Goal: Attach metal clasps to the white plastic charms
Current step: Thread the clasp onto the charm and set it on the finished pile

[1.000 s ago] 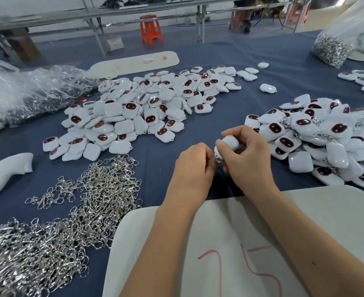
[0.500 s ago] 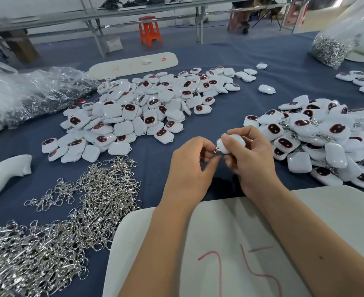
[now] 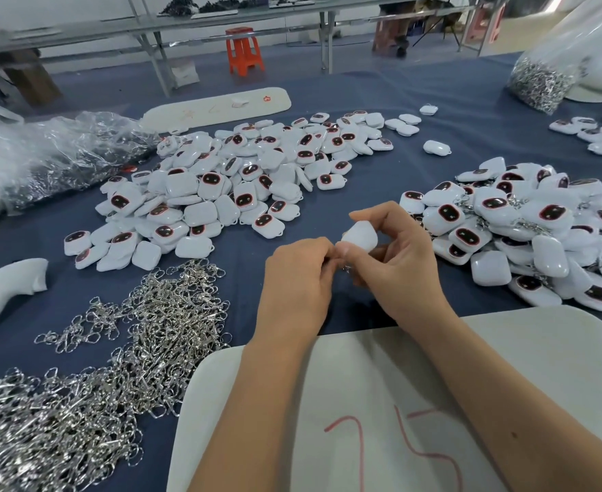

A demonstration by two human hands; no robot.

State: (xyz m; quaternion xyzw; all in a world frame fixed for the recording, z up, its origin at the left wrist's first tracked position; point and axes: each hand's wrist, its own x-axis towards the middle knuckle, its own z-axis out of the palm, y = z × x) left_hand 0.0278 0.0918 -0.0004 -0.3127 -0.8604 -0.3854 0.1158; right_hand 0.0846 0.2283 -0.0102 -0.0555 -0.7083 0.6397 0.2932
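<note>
The right hand (image 3: 395, 264) is pinching one white charm (image 3: 360, 236); the left hand (image 3: 297, 278) is curling against it, its grasp hidden. Three charm piles and one loose clasp heap (image 3: 90, 378) are lying around.

Bright, even light, soft shadows; wide-angle bending at edges, slightly soft focus.
</note>
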